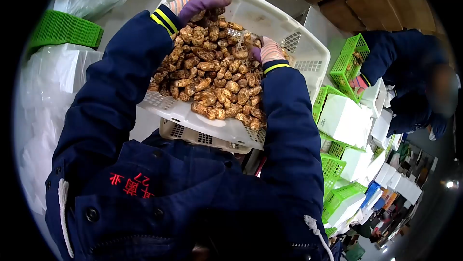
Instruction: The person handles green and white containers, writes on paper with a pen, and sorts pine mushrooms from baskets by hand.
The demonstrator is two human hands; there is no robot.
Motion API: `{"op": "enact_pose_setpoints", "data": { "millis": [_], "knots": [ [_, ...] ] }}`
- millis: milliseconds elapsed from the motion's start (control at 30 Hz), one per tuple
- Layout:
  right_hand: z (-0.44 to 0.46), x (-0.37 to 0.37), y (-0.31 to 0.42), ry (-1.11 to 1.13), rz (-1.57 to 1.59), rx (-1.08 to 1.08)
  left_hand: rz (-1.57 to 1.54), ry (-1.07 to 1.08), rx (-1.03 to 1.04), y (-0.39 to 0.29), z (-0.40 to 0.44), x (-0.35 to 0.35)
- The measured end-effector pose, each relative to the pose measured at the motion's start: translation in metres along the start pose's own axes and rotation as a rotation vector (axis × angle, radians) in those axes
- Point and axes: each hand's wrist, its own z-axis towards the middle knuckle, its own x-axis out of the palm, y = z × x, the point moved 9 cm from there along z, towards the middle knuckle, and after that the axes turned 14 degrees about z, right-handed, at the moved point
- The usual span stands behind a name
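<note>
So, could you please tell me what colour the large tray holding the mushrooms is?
The tray is white, best seen in the head view.

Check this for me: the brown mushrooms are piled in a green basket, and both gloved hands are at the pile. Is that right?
Not quite: the basket is white, not green. The head view shows the brown mushrooms piled in a white basket, with both gloved hands, left hand and right hand, at the pile.
</note>
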Motion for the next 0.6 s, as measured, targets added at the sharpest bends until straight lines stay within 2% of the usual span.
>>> {"op": "enact_pose_setpoints", "data": {
  "millis": [33, 67, 133, 167, 200, 267, 300, 333, 400, 467, 533, 567, 600],
  "knots": [
    [-0.013, -0.013, 0.015, -0.073, -0.096, -0.008, 0.139, -0.032, -0.063, 0.004, -0.003, -0.005],
    [-0.029, -0.024, 0.03, -0.146, -0.187, -0.012, 0.138, -0.035, -0.068, 0.01, -0.002, -0.008],
    [-0.038, -0.023, 0.074, -0.162, -0.101, -0.24, 0.282, -0.147, -0.086, 0.024, 0.003, -0.019],
    [-0.03, -0.004, 0.082, -0.094, -0.081, -0.294, 0.316, -0.185, -0.124, 0.032, 0.004, -0.021],
    [-0.03, 0.01, 0.099, -0.069, -0.175, -0.373, 0.363, -0.178, -0.201, 0.03, -0.002, -0.018],
    [-0.015, 0.038, 0.081, -0.131, -0.122, -0.326, 0.672, -0.137, -0.187, 0.034, 0.005, -0.016],
    [-0.02, 0.03, 0.085, 0.044, -0.161, -0.161, 0.921, -0.129, -0.159, 0.05, 0.018, -0.021],
    [-0.024, 0.023, 0.079, 0.107, -0.226, -0.064, 1.16, -0.076, -0.336, 0.061, 0.022, -0.015],
    [-0.032, 0.01, 0.051, 0.151, -0.304, 0.108, 1.089, 0.063, -0.14, 0.056, 0.013, 0.027],
    [-0.031, -0.013, 0.02, 0.033, -0.303, 0.141, 0.971, 0.267, 0.034, 0.048, 0.005, 0.078],
    [-0.034, -0.035, -0.007, -0.013, -0.121, 0.125, 0.586, 0.421, 0.028, 0.056, -0.015, 0.112],
    [-0.038, -0.037, -0.021, 0.014, 0.383, 0.113, 0.702, 0.429, 0.083, 0.049, -0.023, 0.115],
    [-0.045, -0.037, -0.027, 0.04, 0.893, 0.102, 0.56, 0.484, -0.021, 0.036, -0.036, 0.106]
  ]
}}
